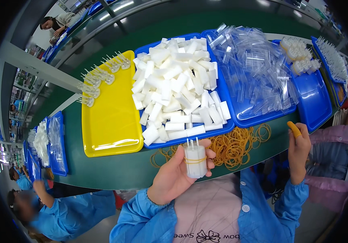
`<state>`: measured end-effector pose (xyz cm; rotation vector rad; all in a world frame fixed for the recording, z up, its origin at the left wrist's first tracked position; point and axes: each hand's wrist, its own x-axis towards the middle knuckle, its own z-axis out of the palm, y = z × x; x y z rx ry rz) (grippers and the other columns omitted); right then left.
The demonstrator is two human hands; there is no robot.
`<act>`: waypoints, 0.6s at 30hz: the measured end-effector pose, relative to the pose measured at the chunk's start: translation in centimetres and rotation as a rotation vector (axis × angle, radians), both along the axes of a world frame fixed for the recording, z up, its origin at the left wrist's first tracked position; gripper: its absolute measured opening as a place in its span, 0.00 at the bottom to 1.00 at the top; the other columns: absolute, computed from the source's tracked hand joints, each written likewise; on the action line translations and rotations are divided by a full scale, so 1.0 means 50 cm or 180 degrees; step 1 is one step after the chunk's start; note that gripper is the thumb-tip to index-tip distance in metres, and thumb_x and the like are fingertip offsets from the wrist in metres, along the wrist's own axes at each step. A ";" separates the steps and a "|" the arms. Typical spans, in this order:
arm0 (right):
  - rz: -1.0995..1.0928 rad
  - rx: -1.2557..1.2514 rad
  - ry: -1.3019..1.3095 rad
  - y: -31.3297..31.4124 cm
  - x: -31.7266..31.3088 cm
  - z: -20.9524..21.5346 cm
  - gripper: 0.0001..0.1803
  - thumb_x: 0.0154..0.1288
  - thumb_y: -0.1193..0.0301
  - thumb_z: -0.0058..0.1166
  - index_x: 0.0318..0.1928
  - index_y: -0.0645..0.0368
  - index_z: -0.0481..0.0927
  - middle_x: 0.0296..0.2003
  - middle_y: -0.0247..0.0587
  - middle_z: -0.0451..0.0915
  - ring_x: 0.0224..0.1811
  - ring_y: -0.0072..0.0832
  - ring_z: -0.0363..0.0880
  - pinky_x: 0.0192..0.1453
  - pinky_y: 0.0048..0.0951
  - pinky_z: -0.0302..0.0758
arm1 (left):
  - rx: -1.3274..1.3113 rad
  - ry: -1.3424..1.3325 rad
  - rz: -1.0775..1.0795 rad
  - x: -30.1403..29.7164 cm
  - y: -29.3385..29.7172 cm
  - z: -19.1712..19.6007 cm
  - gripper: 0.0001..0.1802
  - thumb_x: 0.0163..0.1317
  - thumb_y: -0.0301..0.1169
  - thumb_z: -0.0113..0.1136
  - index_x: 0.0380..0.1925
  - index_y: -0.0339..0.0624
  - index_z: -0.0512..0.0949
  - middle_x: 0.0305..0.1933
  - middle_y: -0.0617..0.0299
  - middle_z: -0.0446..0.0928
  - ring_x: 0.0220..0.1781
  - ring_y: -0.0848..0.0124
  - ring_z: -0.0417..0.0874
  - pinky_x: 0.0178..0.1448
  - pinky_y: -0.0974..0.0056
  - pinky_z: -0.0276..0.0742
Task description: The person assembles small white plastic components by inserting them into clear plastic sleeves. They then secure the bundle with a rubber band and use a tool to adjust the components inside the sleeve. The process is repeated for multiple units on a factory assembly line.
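Observation:
In my left hand [175, 172], near the table's front edge, a small white bundle [195, 162] stands upright between thumb and fingers. Thin white prongs stick up from its top, and a tan rubber band [195, 160] runs around its middle. Off to the right, my right hand [299, 152] is raised with nothing visible in it; a yellow-orange finger cot [294, 128] covers one extended fingertip. Its other fingers are partly hidden. Between the hands lies a loose heap of tan rubber bands [232, 150]. Beyond the bundle, white foam blocks [174, 81] are piled in a blue tray [230, 128].
A yellow tray [111, 117] at left carries several white pronged parts [95, 79] along its far side. Clear plastic sleeves [255, 69] fill another blue tray [263, 118]; a further blue tray [313, 99] holds banded bundles [299, 54]. Co-workers [72, 210] sit on both sides.

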<state>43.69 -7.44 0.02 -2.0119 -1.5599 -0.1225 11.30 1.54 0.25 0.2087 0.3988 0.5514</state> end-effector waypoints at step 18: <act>0.1940 -0.0259 0.1796 0.073 -0.259 0.086 0.44 0.34 0.60 0.73 0.55 0.62 0.73 0.50 0.46 0.70 0.56 0.45 0.68 0.62 0.43 0.61 | -0.0316 -0.0550 -0.0215 0.023 -0.022 0.018 0.31 0.69 0.42 0.47 0.66 0.37 0.54 0.57 0.54 0.69 0.58 0.63 0.73 0.65 0.55 0.66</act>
